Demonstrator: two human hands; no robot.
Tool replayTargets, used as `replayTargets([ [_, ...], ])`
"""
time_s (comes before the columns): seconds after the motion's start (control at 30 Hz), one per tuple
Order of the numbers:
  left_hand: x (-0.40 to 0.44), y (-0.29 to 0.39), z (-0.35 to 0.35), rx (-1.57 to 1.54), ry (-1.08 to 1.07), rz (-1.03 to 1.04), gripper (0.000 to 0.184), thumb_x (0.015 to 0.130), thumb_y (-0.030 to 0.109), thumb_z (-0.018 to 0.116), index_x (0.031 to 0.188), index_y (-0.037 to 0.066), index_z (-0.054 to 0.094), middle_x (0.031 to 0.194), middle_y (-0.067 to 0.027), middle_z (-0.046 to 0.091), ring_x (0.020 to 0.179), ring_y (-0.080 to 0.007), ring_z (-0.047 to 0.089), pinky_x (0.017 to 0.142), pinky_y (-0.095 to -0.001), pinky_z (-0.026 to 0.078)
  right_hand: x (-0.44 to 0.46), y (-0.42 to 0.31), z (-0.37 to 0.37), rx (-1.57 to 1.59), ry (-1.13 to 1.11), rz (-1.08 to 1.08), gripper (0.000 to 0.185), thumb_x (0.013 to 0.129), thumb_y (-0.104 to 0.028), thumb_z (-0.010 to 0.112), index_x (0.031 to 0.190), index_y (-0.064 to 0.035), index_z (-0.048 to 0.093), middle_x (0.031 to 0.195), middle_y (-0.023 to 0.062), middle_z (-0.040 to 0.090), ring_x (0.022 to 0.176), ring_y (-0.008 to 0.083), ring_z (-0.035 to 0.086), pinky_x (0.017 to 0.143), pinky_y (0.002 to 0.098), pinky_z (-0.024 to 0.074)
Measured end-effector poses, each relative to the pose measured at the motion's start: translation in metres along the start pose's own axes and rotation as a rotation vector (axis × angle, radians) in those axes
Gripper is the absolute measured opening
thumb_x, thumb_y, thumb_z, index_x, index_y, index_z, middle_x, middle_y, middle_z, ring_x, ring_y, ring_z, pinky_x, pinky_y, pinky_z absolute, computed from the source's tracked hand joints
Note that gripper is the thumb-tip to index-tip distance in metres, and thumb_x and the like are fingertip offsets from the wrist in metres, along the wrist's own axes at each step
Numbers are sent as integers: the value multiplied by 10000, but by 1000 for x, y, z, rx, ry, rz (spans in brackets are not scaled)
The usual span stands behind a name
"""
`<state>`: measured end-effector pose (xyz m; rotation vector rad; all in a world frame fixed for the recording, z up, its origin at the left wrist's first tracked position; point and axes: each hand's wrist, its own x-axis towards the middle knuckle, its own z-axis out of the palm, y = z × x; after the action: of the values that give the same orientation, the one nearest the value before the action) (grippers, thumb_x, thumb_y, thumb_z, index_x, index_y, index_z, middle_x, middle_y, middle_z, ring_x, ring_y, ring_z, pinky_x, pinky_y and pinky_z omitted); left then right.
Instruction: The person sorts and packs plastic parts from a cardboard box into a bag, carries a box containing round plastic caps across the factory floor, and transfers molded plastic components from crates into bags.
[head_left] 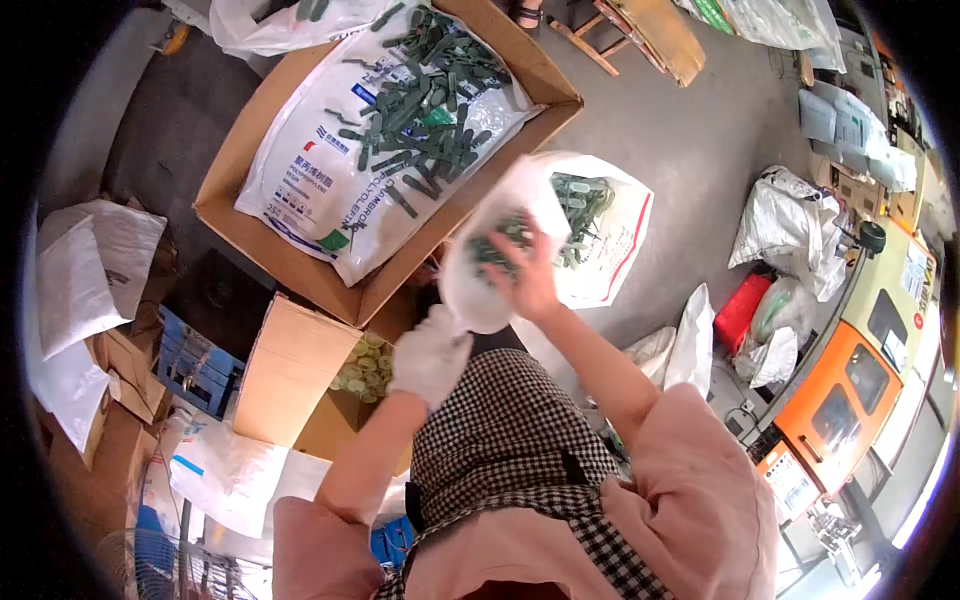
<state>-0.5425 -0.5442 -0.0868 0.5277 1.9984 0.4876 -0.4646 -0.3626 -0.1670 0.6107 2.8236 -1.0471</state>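
My left hand (432,355), in a white glove, is closed on the near rim of a white plastic tub (487,315). The tub is tilted and slightly blurred, with dark green flat strips (490,250) inside. My bare right hand (528,275) reaches over the tub's right side; its fingers are spread across the strips and smeared by motion. Just beyond, a white sack (628,240) with a red-edged mouth stands open and holds more green strips (585,205).
A large cardboard box (390,285) ahead on the left holds a printed white sack (300,170) with many green strips on top. A smaller carton (295,375) with pale green round pieces (365,370) is beside my left hand. An orange machine (825,410) stands at right.
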Motion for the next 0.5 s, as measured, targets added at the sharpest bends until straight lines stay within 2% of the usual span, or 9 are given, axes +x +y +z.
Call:
replayTargets([
  [0.07, 3, 26, 11, 127, -74, 26, 299, 833, 294, 569, 906, 39, 431, 755, -162, 619, 681, -325, 634, 625, -425, 511, -20, 33, -17, -30, 90, 223, 507, 741, -176, 744, 1215, -160, 564, 1380, 226, 283, 1228, 399, 382, 983, 458, 395],
  [0.1, 6, 27, 30, 184, 28, 141, 249, 835, 261, 551, 887, 43, 442, 713, -136, 613, 641, -298, 633, 581, -395, 512, -28, 67, -16, -166, 189, 190, 515, 751, -200, 737, 1226, -143, 546, 1372, 231, 294, 1230, 397, 381, 988, 447, 391],
  [0.17, 10, 33, 46, 319, 124, 137, 219, 818, 236, 557, 856, 46, 454, 689, -110, 606, 585, -280, 623, 546, -379, 508, -39, 117, -22, -170, 171, 449, 652, 766, -321, 710, 1327, -136, 433, 1376, 305, 260, 1258, 440, 312, 1018, 478, 335],
  [0.23, 11, 31, 46, 374, 135, 96, 202, 814, 226, 563, 851, 53, 464, 695, -112, 609, 582, -289, 621, 546, -395, 505, -39, 160, -20, -240, 50, 913, 901, 723, -361, 722, 1411, -39, 239, 1383, 345, 226, 1282, 467, 267, 1045, 487, 282],
  [0.27, 8, 26, 40, 371, 121, 57, 197, 815, 224, 564, 854, 56, 469, 697, -115, 610, 592, -295, 623, 551, -407, 504, -30, 172, -15, -376, -60, 1067, 846, 728, -308, 704, 1371, 20, 263, 1342, 346, 286, 1258, 459, 304, 1041, 481, 286],
  [0.33, -7, 3, 13, 201, 39, 75, 222, 834, 246, 556, 884, 43, 483, 736, -161, 617, 679, -320, 632, 627, -424, 505, -6, 159, -15, -382, -150, 964, 692, 728, -256, 686, 1294, 9, 389, 1293, 299, 368, 1211, 431, 367, 1025, 472, 307],
  [0.4, -27, -30, -1, -20, 86, -66, 236, 816, 245, 566, 919, 41, 505, 790, -167, 631, 738, -323, 636, 648, -424, 509, 24, 107, 3, -441, 170, 380, 407, 755, -152, 647, 1130, -30, 545, 1096, 185, 550, 1099, 359, 474, 929, 422, 407],
  [0.43, -35, -40, -13, -87, 75, -172, 273, 823, 274, 563, 944, 37, 505, 810, -186, 629, 760, -352, 626, 677, -435, 502, 48, 79, 11, -379, 235, 177, 320, 784, -96, 611, 1090, -29, 545, 1027, 172, 558, 992, 330, 540, 850, 411, 453],
  [0.5, -54, -71, -34, -135, 79, -422, 321, 823, 300, 570, 984, 30, 503, 852, -222, 628, 803, -383, 616, 714, -452, 491, 83, 21, 56, -14, 120, 208, 224, 813, -68, 581, 1035, -52, 557, 943, 131, 584, 768, 318, 600, 667, 405, 494],
])
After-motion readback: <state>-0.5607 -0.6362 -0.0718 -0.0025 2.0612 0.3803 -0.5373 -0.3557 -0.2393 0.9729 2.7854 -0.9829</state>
